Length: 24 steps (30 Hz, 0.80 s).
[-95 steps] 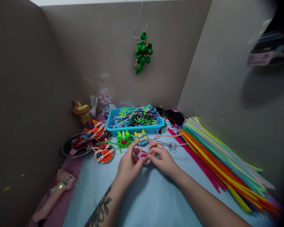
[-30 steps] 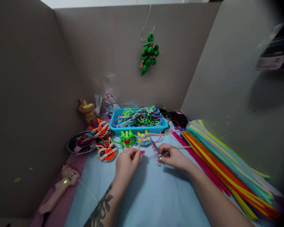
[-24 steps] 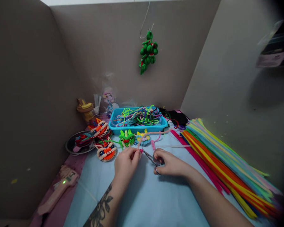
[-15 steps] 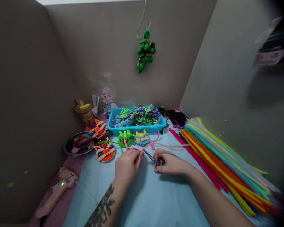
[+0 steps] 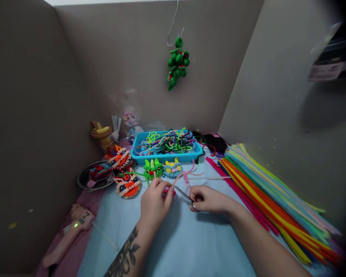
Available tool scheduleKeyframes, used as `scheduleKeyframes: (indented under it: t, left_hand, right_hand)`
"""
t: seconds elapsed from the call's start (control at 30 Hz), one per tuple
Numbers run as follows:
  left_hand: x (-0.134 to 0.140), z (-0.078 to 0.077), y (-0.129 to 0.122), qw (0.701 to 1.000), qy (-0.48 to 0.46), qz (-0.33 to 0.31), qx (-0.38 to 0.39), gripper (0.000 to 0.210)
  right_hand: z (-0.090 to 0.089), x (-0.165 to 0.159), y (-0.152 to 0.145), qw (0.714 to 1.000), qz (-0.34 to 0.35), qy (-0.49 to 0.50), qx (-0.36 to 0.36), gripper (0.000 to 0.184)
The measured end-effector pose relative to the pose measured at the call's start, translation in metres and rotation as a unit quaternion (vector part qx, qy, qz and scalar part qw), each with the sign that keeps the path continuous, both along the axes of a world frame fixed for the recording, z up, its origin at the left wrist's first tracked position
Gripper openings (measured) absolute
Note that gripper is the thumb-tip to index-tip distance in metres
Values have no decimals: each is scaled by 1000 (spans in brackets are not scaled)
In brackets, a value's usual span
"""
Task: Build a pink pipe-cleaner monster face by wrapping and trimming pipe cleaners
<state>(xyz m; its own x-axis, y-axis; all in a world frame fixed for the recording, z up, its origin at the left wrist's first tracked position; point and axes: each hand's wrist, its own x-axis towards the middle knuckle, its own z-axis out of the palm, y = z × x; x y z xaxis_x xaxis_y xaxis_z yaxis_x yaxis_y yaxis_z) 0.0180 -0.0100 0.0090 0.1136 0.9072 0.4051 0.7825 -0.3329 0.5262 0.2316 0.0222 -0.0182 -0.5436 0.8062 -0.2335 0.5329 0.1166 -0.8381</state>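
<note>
My left hand (image 5: pixel 157 196) is pinched on a pale peach pipe cleaner (image 5: pixel 178 177), whose strands stick out past the fingertips. A magenta fuzzy piece (image 5: pixel 173 191) shows partly under those fingers. My right hand (image 5: pixel 207 198) grips a pair of scissors (image 5: pixel 185 195); their blades look together and their tips are close to the left fingertips. Just beyond lies a pink wound pipe-cleaner piece (image 5: pixel 186 180). Green (image 5: pixel 152 169) and blue-yellow (image 5: pixel 172 169) pipe-cleaner animal heads sit behind the hands. An orange one (image 5: pixel 128 187) lies to the left.
A blue tray (image 5: pixel 165 158) of pipe-cleaner scraps stands at the back. Bundles of long pipe cleaners (image 5: pixel 265 192) lie along the right. At left are a metal bowl (image 5: pixel 85 185) and a pink glue gun (image 5: pixel 70 238) with a green light. A green ornament (image 5: pixel 178 61) hangs above.
The scissor blades have come together, and my right hand has turned slightly. My left fingers have shifted on the pipe cleaner, and its loose strand on the right now points higher.
</note>
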Motion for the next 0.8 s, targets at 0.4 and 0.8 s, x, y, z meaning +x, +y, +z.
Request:
scheduleKeyframes:
  t: [0.4, 0.8]
  left_hand:
    - [-1, -7, 0, 996, 58, -58, 22, 11]
    - [2, -4, 0, 996, 56, -62, 40, 14]
  right_hand:
    - [21, -5, -9, 996, 68, -63, -4, 14]
    - [25, -3, -12, 989, 93, -112, 13, 20]
